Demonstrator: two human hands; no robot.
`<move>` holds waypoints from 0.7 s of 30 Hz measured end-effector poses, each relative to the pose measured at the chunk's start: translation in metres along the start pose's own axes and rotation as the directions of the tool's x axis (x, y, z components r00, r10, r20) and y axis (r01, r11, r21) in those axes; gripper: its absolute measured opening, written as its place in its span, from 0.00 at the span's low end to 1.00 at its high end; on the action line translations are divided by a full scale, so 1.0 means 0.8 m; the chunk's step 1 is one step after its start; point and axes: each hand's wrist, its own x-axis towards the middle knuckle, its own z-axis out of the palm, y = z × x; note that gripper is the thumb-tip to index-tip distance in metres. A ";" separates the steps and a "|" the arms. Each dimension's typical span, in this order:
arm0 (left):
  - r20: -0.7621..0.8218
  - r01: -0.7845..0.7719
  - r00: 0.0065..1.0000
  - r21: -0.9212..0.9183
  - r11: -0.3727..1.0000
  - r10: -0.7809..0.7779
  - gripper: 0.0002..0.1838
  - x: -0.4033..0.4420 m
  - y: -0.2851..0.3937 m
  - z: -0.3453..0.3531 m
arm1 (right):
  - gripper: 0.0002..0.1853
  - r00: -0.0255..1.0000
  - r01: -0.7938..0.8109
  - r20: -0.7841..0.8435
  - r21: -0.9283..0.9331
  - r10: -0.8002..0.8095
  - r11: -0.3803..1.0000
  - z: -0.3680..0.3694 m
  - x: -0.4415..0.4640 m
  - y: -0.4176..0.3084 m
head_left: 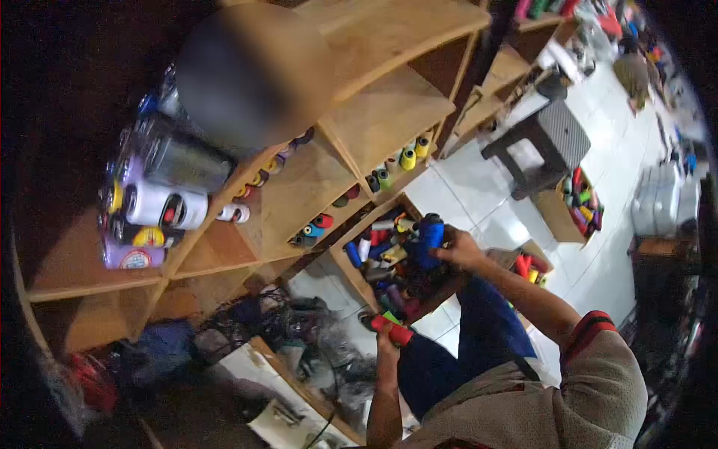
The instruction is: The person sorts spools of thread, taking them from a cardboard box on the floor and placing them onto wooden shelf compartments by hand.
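Note:
My left hand (386,341) is closed around a red thread spool (399,334), low in front of my legs, with a small bright green patch beside its upper end. Higher and to the right, my right hand (458,251) grips a blue thread spool (431,233) over the right part of an open box (357,275). Inside that box lie several spools in blue, white, yellow, red and dark colours. The blue spool hides part of the box's contents.
Wooden shelves (396,105) with spools run along the left and top. A dark stool (550,135) stands upper right, near another spool box (561,217). A smaller box (550,258) of red spools sits behind my right forearm. Plastic bags (314,337) lie lower left.

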 end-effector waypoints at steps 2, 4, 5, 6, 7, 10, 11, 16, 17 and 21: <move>-0.087 -0.029 0.995 0.224 0.974 0.050 0.19 -0.009 0.016 0.005 | 0.31 0.997 -0.035 -0.062 0.016 0.036 0.999 -0.007 -0.009 0.028; -0.049 -0.062 0.995 0.422 0.904 0.091 0.18 -0.030 0.043 0.023 | 0.30 0.984 -0.146 -0.096 0.032 0.149 0.989 -0.025 -0.027 0.024; -0.027 -0.081 0.994 0.509 0.857 0.110 0.18 -0.043 0.059 0.034 | 0.30 0.983 -0.124 -0.127 0.093 0.136 0.988 -0.025 -0.036 0.036; 0.001 -0.105 0.992 0.585 0.804 0.129 0.18 -0.051 0.071 0.046 | 0.31 0.980 -0.096 -0.159 0.147 0.119 0.984 -0.022 -0.041 0.055; -0.017 -0.081 0.994 0.554 0.829 0.109 0.19 -0.053 0.077 0.059 | 0.31 0.976 -0.063 -0.192 0.197 0.101 0.978 -0.022 -0.043 0.079; -0.014 -0.048 0.998 0.553 0.832 0.067 0.23 -0.073 0.104 0.106 | 0.32 0.947 -0.252 -0.197 0.035 0.254 0.967 -0.032 -0.063 0.109; 0.019 -0.060 0.998 0.542 0.838 0.059 0.24 -0.087 0.114 0.118 | 0.33 0.973 -0.097 -0.173 0.282 0.150 0.955 -0.024 -0.064 0.149; 0.028 -0.056 0.998 0.396 0.917 0.049 0.29 -0.122 0.127 0.180 | 0.32 0.947 -0.166 -0.231 0.242 0.224 0.956 -0.063 -0.104 0.127; 0.055 -0.048 0.998 0.391 0.919 0.029 0.30 -0.141 0.136 0.192 | 0.32 0.939 -0.198 -0.232 0.243 0.255 0.950 -0.065 -0.113 0.128; 0.277 -0.123 0.960 0.274 0.954 0.045 0.34 -0.179 0.173 0.227 | 0.33 0.899 -0.269 -0.326 0.115 0.293 0.956 -0.076 -0.109 0.147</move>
